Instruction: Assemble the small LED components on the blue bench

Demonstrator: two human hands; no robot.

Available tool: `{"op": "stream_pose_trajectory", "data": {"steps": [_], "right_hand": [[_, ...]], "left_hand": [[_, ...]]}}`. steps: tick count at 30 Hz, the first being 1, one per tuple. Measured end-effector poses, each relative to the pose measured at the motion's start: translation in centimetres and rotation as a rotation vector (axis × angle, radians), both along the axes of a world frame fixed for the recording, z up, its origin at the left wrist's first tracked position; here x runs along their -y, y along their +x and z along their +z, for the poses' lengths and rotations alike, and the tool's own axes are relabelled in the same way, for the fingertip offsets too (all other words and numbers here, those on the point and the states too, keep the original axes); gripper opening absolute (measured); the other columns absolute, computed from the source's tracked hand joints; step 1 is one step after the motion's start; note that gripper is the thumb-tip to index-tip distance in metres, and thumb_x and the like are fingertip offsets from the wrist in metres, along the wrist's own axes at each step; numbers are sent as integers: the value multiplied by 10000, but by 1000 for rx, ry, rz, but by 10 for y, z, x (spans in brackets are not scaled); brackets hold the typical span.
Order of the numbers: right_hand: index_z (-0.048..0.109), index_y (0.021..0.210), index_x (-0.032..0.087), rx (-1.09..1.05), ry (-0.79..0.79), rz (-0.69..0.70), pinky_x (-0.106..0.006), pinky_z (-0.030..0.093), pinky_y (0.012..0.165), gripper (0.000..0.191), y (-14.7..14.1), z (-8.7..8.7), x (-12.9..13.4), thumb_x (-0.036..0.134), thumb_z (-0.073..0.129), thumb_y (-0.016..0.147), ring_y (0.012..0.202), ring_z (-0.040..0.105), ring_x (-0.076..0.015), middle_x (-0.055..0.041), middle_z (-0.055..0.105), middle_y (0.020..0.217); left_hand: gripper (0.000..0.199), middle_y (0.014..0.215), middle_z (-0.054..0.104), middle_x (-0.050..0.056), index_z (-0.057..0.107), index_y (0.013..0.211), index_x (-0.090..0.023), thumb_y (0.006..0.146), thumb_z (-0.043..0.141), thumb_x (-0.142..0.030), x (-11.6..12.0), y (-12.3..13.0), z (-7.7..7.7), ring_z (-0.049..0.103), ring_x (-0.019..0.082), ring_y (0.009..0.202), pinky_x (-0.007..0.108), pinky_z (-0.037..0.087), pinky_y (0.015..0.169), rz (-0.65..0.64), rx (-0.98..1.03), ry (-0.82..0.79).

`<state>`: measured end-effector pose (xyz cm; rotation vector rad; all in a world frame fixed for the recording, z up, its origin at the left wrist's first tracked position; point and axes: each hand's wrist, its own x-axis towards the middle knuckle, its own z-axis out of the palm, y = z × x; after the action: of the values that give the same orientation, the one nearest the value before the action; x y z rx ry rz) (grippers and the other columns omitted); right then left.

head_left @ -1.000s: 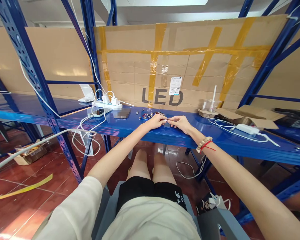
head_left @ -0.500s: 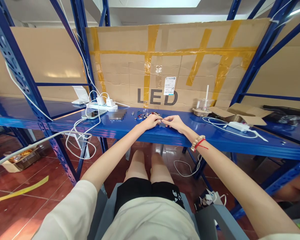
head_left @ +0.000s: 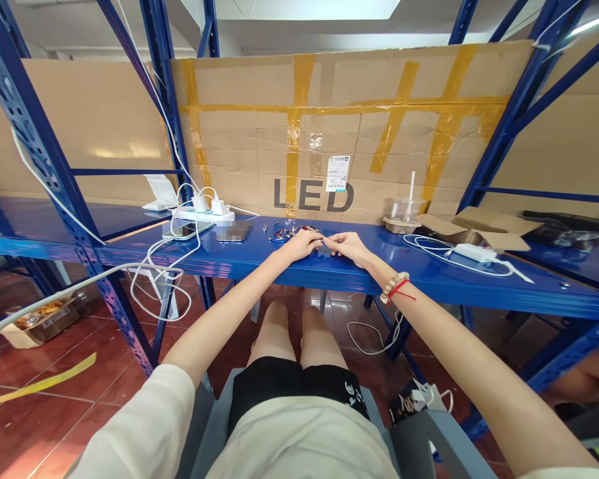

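My left hand (head_left: 302, 245) rests on the blue shelf top (head_left: 259, 264), fingers closed in a pinch at its right side. Opposite it, my right hand (head_left: 348, 247) is also pinched, its fingertips meeting those of the left. Whatever sits between the fingertips is too small to make out. Just behind my left hand lies a heap of small shiny pieces (head_left: 284, 233), red, dark and silvery, partly covered by the hand. A tiny silvery piece (head_left: 265, 228) lies apart to the left of the heap.
To the left stand a white power strip (head_left: 204, 215) with plugs and cables and a phone (head_left: 187, 230). Rightward are a clear plastic cup (head_left: 406, 209) with a straw, an opened cardboard box (head_left: 494, 226) and a white adapter (head_left: 474, 252). A big cardboard sheet (head_left: 249, 146) closes the back.
Both hands stay in nearly the same place, fingertips still together. The fingers have shifted only slightly, and the view has moved a little.
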<state>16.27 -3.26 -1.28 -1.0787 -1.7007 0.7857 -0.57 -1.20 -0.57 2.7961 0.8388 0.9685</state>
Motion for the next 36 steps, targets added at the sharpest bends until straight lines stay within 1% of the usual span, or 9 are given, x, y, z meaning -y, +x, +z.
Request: {"op": "stream_pose_trajectory", "data": {"steps": [8,13,15,19,22,27,32,36], "right_hand": [[649,621,127,-34,-36,-35,-178,357,404,371,-2,4,4,475,737,526,439,457,-63,-5,568,514],[632,600,133,-45,-29,-29,-176,357,399,370,-2,3,3,475,744,514,446,460,-60,-12,585,557],[638,624,133,-51,-26,-26,-175,359,400,377,-2,2,2,481,738,522,447,460,-59,-12,589,568],[640,641,132,-64,-18,-12,-170,356,396,386,-2,2,2,490,730,529,451,459,-55,-9,586,585],[634,639,134,-89,-36,-11,-164,348,386,383,-2,3,2,488,731,531,455,461,-52,-9,581,597],[623,677,136,-123,-78,-23,-150,335,366,347,-3,4,1,463,708,601,445,466,-42,-13,583,642],[622,734,136,-143,-102,-37,-139,339,355,250,-4,6,3,379,667,699,432,474,-34,-23,592,687],[616,795,139,-178,-118,-79,-144,350,353,174,-6,7,4,304,639,744,421,489,-42,-36,606,698]], "left_hand": [[199,692,634,33,634,816,-124,795,442,-170,1,2,0,548,118,639,207,408,668,21,-11,-12],[207,696,622,43,609,807,-121,813,413,-188,1,3,0,551,131,661,226,415,690,52,-32,-13],[209,717,621,44,597,856,-121,818,405,-192,2,3,-1,556,133,674,235,419,705,56,-16,-15],[260,786,625,32,546,1028,-145,810,406,-172,4,3,-2,567,130,706,241,424,729,35,36,-28],[254,793,626,34,548,1019,-150,816,397,-174,5,4,-1,573,137,730,243,424,732,48,24,-28],[233,766,625,53,567,952,-125,829,381,-191,3,7,0,578,153,748,256,425,749,128,9,-52],[236,766,627,51,573,918,-137,839,366,-217,0,7,-2,578,158,756,264,430,747,165,29,-72],[229,865,633,70,563,903,-153,841,361,-241,0,7,-2,576,181,823,290,427,768,231,67,-70]]}}
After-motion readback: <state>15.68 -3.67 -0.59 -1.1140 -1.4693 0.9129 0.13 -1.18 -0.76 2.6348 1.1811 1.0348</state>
